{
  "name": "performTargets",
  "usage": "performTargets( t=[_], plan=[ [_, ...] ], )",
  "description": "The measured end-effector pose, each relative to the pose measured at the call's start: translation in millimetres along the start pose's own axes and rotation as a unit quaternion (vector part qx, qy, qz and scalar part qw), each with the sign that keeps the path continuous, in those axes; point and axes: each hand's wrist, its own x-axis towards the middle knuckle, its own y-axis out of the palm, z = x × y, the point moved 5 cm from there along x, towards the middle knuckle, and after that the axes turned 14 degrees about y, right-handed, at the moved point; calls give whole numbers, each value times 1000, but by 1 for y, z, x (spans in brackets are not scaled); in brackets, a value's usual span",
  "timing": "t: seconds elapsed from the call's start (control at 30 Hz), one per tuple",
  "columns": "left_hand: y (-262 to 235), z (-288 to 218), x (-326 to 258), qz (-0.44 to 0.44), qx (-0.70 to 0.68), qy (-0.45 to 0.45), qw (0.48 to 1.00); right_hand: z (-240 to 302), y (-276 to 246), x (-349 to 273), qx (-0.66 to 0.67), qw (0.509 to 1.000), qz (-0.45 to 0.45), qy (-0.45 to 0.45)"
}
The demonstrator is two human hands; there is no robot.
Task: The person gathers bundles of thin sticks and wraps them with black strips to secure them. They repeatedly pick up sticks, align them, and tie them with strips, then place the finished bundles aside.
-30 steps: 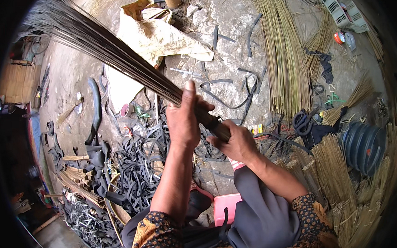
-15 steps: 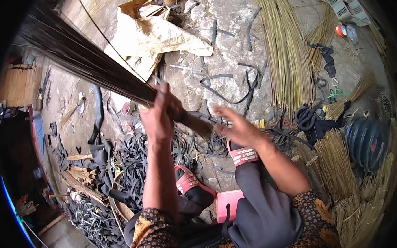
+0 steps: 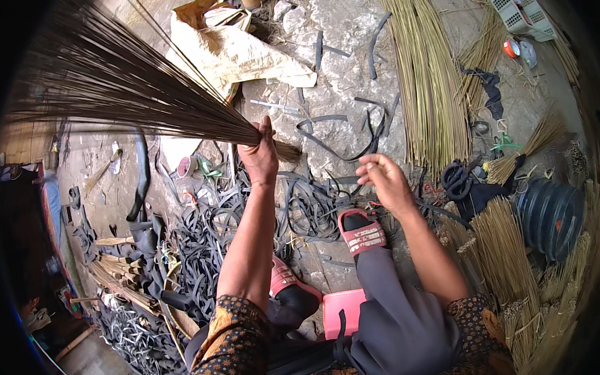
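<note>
Over littered floor, the stick bundle was clamped by the left grip, butt aimed at the empty, loose-fingered right grip.

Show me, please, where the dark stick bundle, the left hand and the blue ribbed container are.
Dark stick bundle (image 3: 173, 106): head view, middle of its fanned sticks.
Left hand (image 3: 261, 159): head view, middle of the hand.
Blue ribbed container (image 3: 551, 220): head view, its ribbed side.

Left fingers grip splayed stick bundle; right fingers apart.
</note>
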Motion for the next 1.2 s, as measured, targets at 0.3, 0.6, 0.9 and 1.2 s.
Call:
performTargets(
  t=[0.3,0.6,0.9,1.2],
  plan=[
    [-236,-57,130,-61,187,-24,980,-53,-61,7,-118,984,-126,42],
    [-440,-151,115,-219,158,-140,953,-6,-263,51,-254,846,-468,15],
    [-336,-12,-31,-9,240,-350,906,7,-307,84,-406,770,-463,170],
    [-244,22,-77,132,223,-391,883,-3,-279,106,-386,773,-468,185]
  ],
)
